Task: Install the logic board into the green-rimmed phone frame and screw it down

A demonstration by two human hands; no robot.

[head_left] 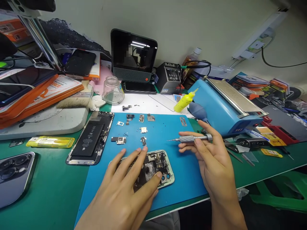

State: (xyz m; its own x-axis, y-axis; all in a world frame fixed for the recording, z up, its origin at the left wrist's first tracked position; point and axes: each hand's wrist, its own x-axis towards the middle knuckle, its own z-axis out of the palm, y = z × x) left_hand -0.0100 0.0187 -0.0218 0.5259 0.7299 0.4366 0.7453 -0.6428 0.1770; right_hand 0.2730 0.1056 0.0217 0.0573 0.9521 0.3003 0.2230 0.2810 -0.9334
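My left hand lies flat, fingers spread, on an opened phone frame whose circuit board shows, near the front of the blue mat. My right hand is closed round a grey metal screwdriver, held level above the mat with its tip pointing left. Several small metal parts and screws lie on the mat beyond the phone. A second opened phone with a black battery lies at the mat's left edge.
A blue heating machine stands at the right, with a yellow squeeze bottle and a blue air blower beside it. A glass jar, a small monitor, a soldering station, orange boxes and a phone back surround the mat.
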